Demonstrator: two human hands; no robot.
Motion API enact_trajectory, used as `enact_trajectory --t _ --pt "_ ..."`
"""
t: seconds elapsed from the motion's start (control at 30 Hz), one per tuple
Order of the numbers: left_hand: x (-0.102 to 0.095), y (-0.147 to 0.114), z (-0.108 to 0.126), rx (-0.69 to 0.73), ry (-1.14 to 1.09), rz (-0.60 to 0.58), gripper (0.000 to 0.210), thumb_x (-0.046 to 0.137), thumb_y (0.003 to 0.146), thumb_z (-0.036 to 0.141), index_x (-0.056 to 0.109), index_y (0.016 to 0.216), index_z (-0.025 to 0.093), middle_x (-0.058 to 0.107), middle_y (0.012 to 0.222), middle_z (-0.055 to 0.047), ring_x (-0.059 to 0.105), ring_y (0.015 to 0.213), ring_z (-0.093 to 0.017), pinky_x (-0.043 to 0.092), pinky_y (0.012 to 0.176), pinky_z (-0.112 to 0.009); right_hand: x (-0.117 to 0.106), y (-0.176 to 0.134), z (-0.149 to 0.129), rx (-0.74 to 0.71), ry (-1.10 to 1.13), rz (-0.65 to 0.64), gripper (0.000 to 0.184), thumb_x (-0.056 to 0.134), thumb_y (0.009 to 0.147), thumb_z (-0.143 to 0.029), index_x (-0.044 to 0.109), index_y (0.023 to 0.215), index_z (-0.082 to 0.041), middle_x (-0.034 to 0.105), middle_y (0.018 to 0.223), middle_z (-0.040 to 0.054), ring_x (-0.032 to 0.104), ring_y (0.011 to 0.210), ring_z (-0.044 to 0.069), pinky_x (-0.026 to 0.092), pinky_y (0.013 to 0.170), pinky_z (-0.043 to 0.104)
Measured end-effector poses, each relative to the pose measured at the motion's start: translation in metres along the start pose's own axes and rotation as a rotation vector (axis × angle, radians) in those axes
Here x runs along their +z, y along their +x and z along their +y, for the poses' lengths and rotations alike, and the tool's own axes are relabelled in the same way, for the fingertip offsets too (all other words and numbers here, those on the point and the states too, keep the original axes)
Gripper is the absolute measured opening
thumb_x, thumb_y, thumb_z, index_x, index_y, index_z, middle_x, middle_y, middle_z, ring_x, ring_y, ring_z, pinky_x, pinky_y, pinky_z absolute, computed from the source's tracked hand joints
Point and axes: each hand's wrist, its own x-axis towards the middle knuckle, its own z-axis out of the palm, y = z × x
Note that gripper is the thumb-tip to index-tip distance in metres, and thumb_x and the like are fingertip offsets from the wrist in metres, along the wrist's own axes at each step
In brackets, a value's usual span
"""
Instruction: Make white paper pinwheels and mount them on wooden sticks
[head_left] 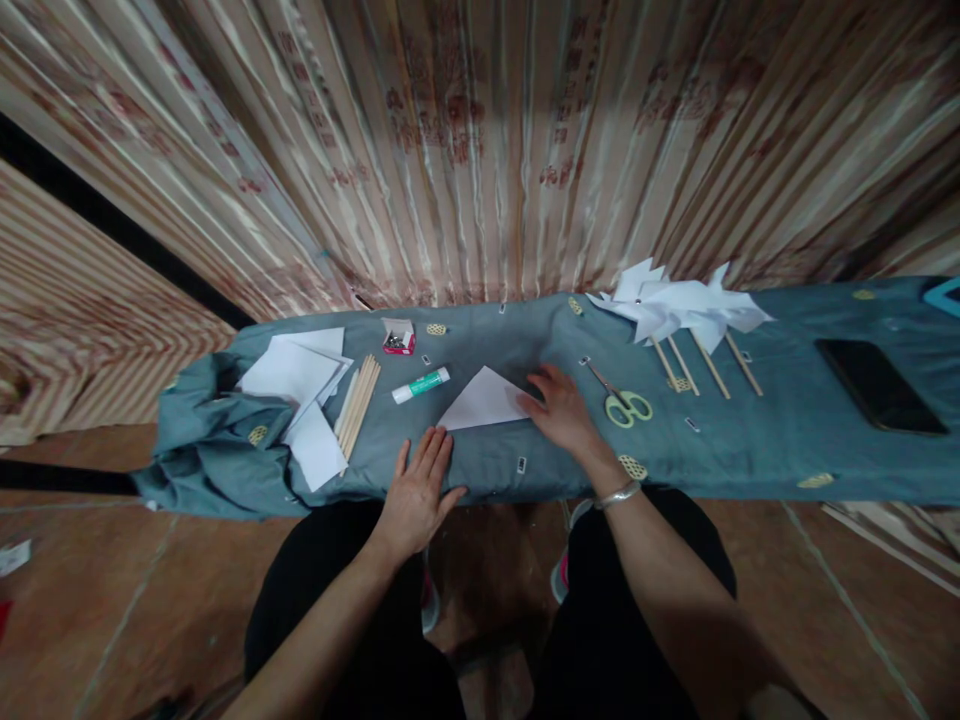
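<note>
A sheet of white paper folded into a triangle [484,402] lies flat on the cloth in front of me, its long edge toward me. My left hand [418,495] rests with fingers stretched out, the fingertips at the triangle's left corner. At the right corner my right hand [561,408] touches the paper, its fingers apart and slightly bent. A glue stick [421,385] with a green label lies just beyond my left hand. Scissors with pale green handles [628,407] lie to the right of my right hand, blades pointing away.
On the left are loose white paper sheets [292,375], several wooden sticks [360,410] and an open small red box [399,338]. Paper pinwheels [675,305] on sticks lie at the back right, with a black phone [879,385] beyond. A striped curtain [480,150] hangs behind the cloth-covered table [780,440].
</note>
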Motion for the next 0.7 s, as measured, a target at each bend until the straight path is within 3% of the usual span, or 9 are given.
enact_trajectory --t 0.17,0.47,0.6,0.7 --pt "-0.001 0.001 0.001 -0.008 0.002 -0.001 0.065 0.040 0.097 0.044 0.028 0.150 0.009 0.037 0.153 -0.023 0.030 0.145 -0.032 0.028 0.115 -0.056 0.008 -0.002 -0.005 -0.038 -0.133 -0.015 0.023 0.064 0.079 -0.021 0.072 0.100 -0.018 0.061 0.131 0.0141 0.057 0.120 0.031 0.042 0.105 0.050" --pt "-0.001 0.002 0.004 -0.047 -0.026 -0.014 0.062 0.040 0.097 0.044 0.034 0.146 0.006 0.035 0.154 -0.023 0.029 0.146 -0.032 0.026 0.115 -0.057 -0.001 0.001 -0.014 0.094 0.142 0.048 0.005 0.065 0.076 -0.020 0.069 0.074 -0.019 0.071 0.114 0.0110 0.068 0.102 0.025 0.050 0.094 0.041" --pt "0.001 0.008 0.011 -0.094 -0.106 0.084 0.069 0.044 0.096 0.044 0.021 0.152 0.011 0.025 0.158 -0.024 0.019 0.149 -0.033 0.025 0.115 -0.059 -0.022 0.001 -0.017 0.132 0.254 0.249 0.012 0.062 0.080 -0.029 0.068 0.076 -0.019 0.070 0.115 0.0108 0.067 0.098 0.024 0.054 0.084 0.038" --pt "0.000 0.019 0.020 -0.078 -0.166 0.213 0.075 0.049 0.095 0.039 0.009 0.154 0.014 0.021 0.159 -0.025 0.014 0.150 -0.031 0.023 0.115 -0.058 -0.037 -0.009 -0.023 0.073 0.266 0.374 0.014 0.063 0.081 -0.031 0.068 0.078 -0.019 0.069 0.117 0.0116 0.065 0.106 0.026 0.050 0.092 0.042"
